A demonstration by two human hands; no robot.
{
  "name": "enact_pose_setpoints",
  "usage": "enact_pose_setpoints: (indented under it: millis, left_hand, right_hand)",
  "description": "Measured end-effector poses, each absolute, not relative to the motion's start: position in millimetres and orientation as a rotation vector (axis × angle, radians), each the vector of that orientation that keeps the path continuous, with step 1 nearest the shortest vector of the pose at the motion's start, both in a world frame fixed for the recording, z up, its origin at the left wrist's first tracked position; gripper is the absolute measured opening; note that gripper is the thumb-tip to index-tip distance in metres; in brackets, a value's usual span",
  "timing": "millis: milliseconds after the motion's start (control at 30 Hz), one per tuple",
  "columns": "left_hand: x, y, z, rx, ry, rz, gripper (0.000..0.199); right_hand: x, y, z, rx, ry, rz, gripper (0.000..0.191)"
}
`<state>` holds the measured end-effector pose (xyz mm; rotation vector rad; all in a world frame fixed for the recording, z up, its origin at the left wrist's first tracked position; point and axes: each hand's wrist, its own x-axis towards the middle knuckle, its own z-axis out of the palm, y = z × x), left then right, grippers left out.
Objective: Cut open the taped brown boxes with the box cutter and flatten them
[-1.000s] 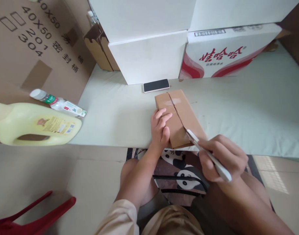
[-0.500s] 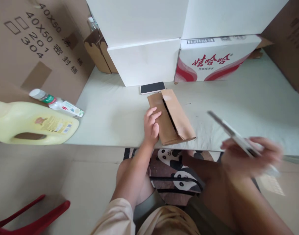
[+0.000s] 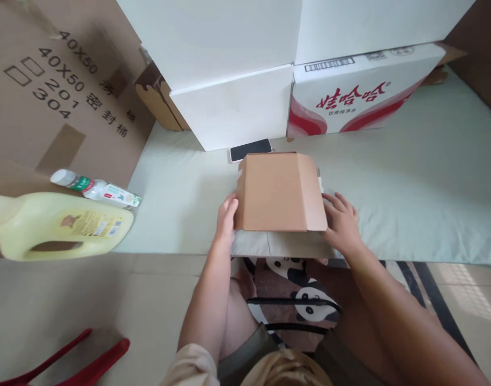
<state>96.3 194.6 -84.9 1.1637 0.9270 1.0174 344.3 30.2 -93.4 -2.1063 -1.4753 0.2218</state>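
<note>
A small brown cardboard box point(image 3: 273, 193) is in front of me near the table's front edge, a flap along its right side. My left hand point(image 3: 228, 214) grips its left side, with the fingers partly hidden by the cardboard. My right hand point(image 3: 342, 221) is at the right side, fingers bent around the flap's edge and partly spread. Just behind the right edge of the box shows a bit of a thin pale object point(image 3: 320, 181), mostly hidden. Behind the box lies a phone point(image 3: 250, 150) with a dark screen.
White cartons point(image 3: 237, 110) and a red-and-white carton point(image 3: 350, 96) stand at the back. On the left are a large brown carton point(image 3: 24, 139), a small bottle point(image 3: 95, 187) and a yellow jug point(image 3: 96, 217). Red legs point(image 3: 93, 370) show at the lower left.
The brown box has been turned and now shows a broad, plain face. My right hand has come in from the right to the box and no longer holds the long, thin tool.
</note>
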Motion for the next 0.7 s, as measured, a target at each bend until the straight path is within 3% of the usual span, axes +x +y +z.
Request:
enact_pose_setpoints:
  millis: [133,333,567,700]
  left_hand:
    - [96.5,192.5,-71.7,1.006,0.922,0.952,0.044]
    - [92.7,194.5,-72.8,0.987,0.883,0.975,0.041]
    - [92.9,190.5,-75.8,1.008,0.835,0.909,0.057]
    - [98.9,185.5,-71.8,1.114,0.903,0.923,0.056]
  right_hand:
    - [344.3,17.2,-89.6,-1.704,-1.477,0.428,0.069]
    - [331.7,13.3,-88.5,-1.599,-1.22,0.572,0.086]
    - [323.2,22.3,-89.7,-1.694,-0.842,0.5,0.062]
    - [324.5,19.9,-83.4,-1.59,-0.914,0.436,0.045]
